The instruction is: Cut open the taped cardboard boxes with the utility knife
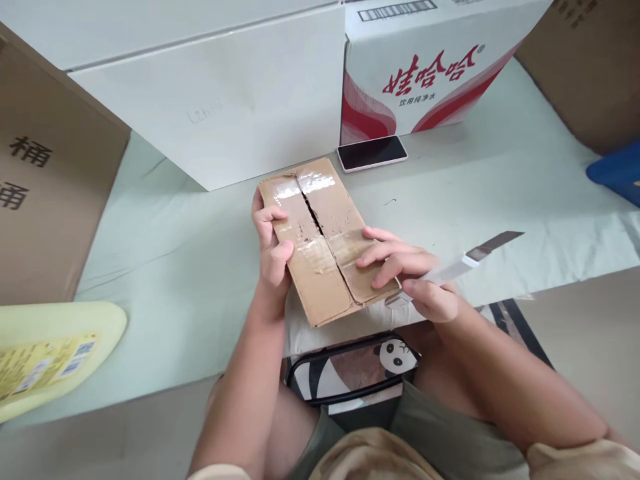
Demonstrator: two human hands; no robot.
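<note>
A small brown cardboard box [325, 267] is held over the front part of the table, its taped top face turned up. Clear tape crosses the middle and far end, and a dark gap runs along the centre seam. My left hand [273, 247] grips the box's left edge, thumb on top. With its thumb and palm my right hand [420, 273] holds a utility knife [453, 270], blade out and pointing right, away from the box. Fingers of that same hand rest on the box's near right corner.
Behind stand a large white box [240, 100] and a red-and-white carton [425, 87], with a phone [373, 154] before it. A yellow bottle [60, 353] lies left. Brown cartons flank the table [165, 280]. A panda-print bag [350, 373] is on my lap.
</note>
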